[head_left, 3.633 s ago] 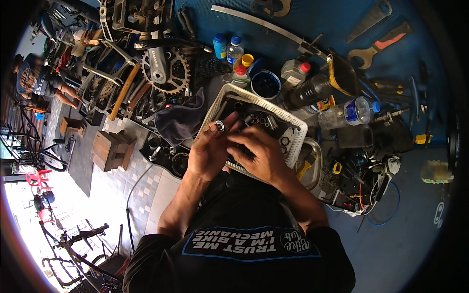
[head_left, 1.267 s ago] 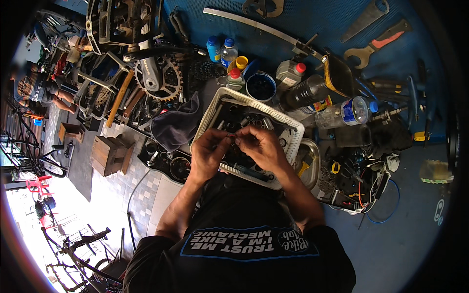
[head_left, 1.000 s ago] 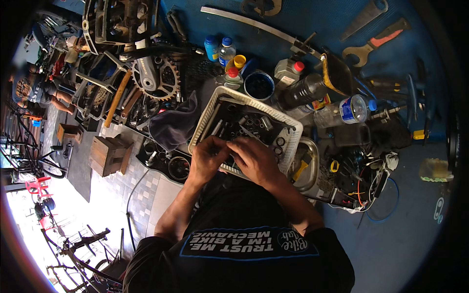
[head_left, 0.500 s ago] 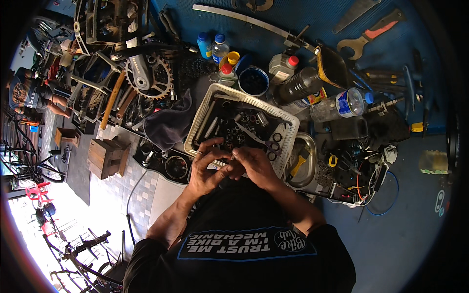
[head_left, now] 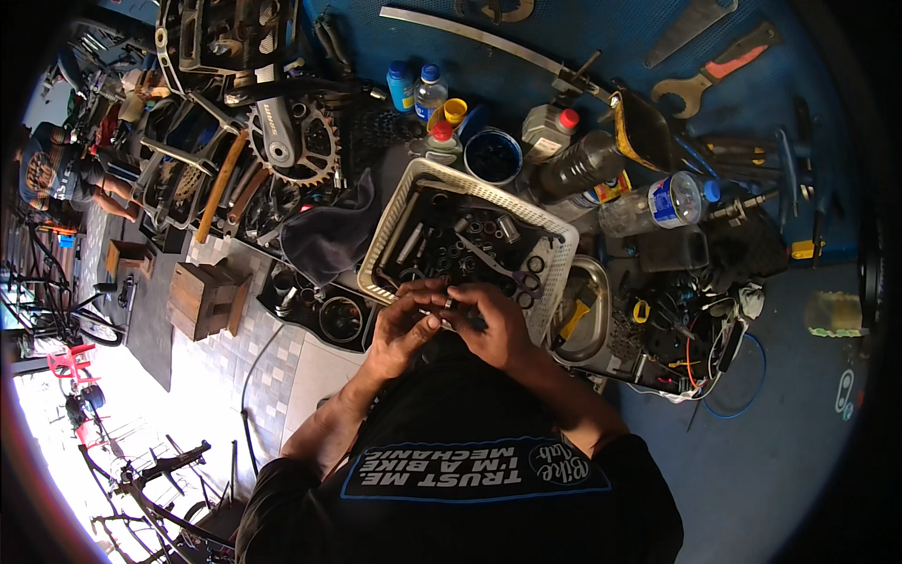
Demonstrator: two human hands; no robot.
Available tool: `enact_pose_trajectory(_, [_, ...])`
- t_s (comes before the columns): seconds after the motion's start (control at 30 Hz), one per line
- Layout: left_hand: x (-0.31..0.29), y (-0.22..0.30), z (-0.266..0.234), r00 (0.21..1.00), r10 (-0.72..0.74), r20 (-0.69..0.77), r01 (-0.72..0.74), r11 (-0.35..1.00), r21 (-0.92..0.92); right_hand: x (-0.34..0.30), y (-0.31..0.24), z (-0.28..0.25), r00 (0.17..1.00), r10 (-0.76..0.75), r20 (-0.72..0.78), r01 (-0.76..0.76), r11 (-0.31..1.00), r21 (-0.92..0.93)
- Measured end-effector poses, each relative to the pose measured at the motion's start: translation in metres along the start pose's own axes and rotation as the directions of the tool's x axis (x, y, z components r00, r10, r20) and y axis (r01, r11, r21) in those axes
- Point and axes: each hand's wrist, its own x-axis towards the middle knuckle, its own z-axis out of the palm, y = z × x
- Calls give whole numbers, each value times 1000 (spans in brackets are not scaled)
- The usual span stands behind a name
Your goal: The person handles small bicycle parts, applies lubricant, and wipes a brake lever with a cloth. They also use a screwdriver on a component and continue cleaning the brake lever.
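Observation:
Close together at the near edge of a white plastic basket (head_left: 395,226), my two hands meet around a small shiny metal part (head_left: 448,304), too small and too covered to name its kind. My left hand (head_left: 404,329) is closed, its thumb and fingers bent against the part. My right hand (head_left: 490,324) pinches the same part from the other side. Beyond my fingers, the basket holds a pair of scissors (head_left: 524,281) with purplish handles, metal sleeves (head_left: 507,228) and several small rings and nuts.
Right of the basket lies a metal tray (head_left: 603,310) with a yellow-handled brush (head_left: 572,321). Bottles and a blue-rimmed tub (head_left: 491,156) stand behind. A dark cloth (head_left: 324,235), a crankset (head_left: 277,141) and a black parts tray (head_left: 310,320) are leftward. Another person (head_left: 56,174) is far left.
My hands have shifted slightly and my fingers have turned, so the small metal part shows more clearly between them. The whole view has moved a little.

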Motion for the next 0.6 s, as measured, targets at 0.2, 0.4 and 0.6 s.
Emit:
enact_pose_trajectory(0.2, [-3,1,-1,997,61,41,-68,981,183,-11,24,2,910,331,248,-379,908,179])
enact_pose_trajectory(0.4, [-5,-7,-3,998,-67,2,66,994,-85,10,-4,1,956,-281,-85,251,932,-263])
enact_pose_trajectory(0.6, [-6,-1,-2,998,-22,54,19,999,47,-6,6,-5,942,275,193,-272,961,-42])
